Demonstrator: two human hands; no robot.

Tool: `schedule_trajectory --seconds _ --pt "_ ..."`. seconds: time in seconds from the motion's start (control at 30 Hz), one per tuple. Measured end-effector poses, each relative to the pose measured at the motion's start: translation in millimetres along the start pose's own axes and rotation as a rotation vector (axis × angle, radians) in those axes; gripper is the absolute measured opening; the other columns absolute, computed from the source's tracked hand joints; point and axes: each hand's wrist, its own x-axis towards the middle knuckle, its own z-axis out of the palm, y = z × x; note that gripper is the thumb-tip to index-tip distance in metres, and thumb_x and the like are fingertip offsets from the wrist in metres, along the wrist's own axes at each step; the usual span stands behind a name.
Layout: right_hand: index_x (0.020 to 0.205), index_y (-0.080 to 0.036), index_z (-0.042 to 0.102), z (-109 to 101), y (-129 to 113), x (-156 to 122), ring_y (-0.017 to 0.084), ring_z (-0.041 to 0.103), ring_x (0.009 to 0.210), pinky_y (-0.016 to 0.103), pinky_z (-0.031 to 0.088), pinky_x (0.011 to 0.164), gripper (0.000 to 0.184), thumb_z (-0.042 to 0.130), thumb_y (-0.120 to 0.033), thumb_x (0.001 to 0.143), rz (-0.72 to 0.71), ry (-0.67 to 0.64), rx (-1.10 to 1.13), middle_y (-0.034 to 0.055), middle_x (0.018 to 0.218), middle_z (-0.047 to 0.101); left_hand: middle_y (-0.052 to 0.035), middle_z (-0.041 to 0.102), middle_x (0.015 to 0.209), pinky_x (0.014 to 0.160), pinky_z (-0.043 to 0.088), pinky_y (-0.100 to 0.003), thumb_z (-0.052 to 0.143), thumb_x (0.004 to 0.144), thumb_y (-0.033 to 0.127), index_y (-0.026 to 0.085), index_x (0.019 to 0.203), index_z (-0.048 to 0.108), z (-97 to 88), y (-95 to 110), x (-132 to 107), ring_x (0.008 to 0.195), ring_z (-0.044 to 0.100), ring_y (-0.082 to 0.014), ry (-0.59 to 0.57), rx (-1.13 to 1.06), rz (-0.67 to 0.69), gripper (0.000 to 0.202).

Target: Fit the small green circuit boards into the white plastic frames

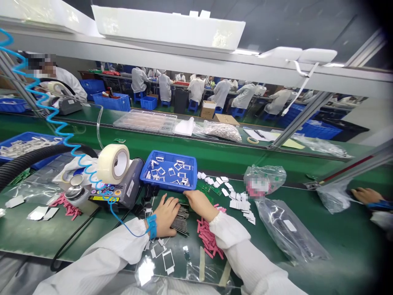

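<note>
My left hand (166, 215) lies flat with fingers spread on a dark ribbed block (181, 219) on the green bench. A blue wrist strap (151, 226) with a coiled cord sits on that wrist. My right hand (200, 203) rests just right of it, fingers curled down at the block's far end near a green circuit board (208, 189); what it holds is hidden. Pink strips (208, 239) lie beneath my right forearm. A blue tray (169, 170) of small white frames stands just beyond both hands.
A tape dispenser (118, 180) with a large clear roll stands to the left. White squares (236, 196) and plastic bags (285, 229) lie to the right. Another person's hand (364, 195) is at the far right edge. A conveyor and seated workers are beyond.
</note>
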Motion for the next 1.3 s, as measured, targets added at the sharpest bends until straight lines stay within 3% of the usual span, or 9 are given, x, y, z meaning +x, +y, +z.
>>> schedule_trajectory --seconds 0.13,0.33,0.7,0.97,1.3 --pt "0.111 -0.016 0.054 6 -1 8 0.018 0.057 0.095 0.039 0.049 0.081 0.028 0.051 -0.031 0.088 0.023 -0.064 -0.035 0.0068 0.112 0.056 -0.0213 0.041 0.133 0.104 0.021 -0.049 0.061 0.059 0.040 0.008 0.123 0.040 5.6 1 -2 0.124 0.032 -0.0357 0.000 -0.002 -0.006 0.075" --pt "0.112 -0.016 0.052 3 -8 24 0.019 0.057 0.095 0.039 0.049 0.080 0.030 0.052 -0.032 0.087 0.002 -0.185 -0.025 0.0072 0.112 0.056 -0.0235 0.041 0.132 0.103 0.021 -0.050 0.062 0.058 0.039 0.006 0.123 0.039 9.5 2 -3 0.123 0.032 -0.0371 -0.002 0.005 -0.020 0.076" --pt "0.113 -0.016 0.052 0 -26 31 0.018 0.057 0.095 0.039 0.049 0.080 0.030 0.051 -0.032 0.088 0.157 -0.273 -0.005 0.0072 0.113 0.055 -0.0237 0.040 0.132 0.102 0.022 -0.048 0.061 0.062 0.040 0.006 0.125 0.037 5.8 3 -9 0.123 0.032 -0.0365 0.007 0.034 0.048 0.076" --pt "0.112 -0.016 0.053 1 -24 28 0.018 0.058 0.093 0.038 0.050 0.079 0.029 0.051 -0.032 0.088 0.183 -0.229 0.030 0.0069 0.112 0.056 -0.0227 0.041 0.132 0.103 0.019 -0.049 0.061 0.062 0.043 0.007 0.126 0.037 2.0 3 -11 0.122 0.033 -0.0360 0.018 0.038 0.073 0.076" --pt "0.111 -0.018 0.054 8 -18 6 0.018 0.056 0.097 0.040 0.048 0.083 0.027 0.050 -0.032 0.088 0.143 0.044 0.010 0.0071 0.114 0.055 -0.0222 0.045 0.129 0.104 0.020 -0.051 0.060 0.061 0.046 0.007 0.122 0.042 1.3 4 -5 0.121 0.036 -0.0350 0.062 0.004 0.027 0.075"
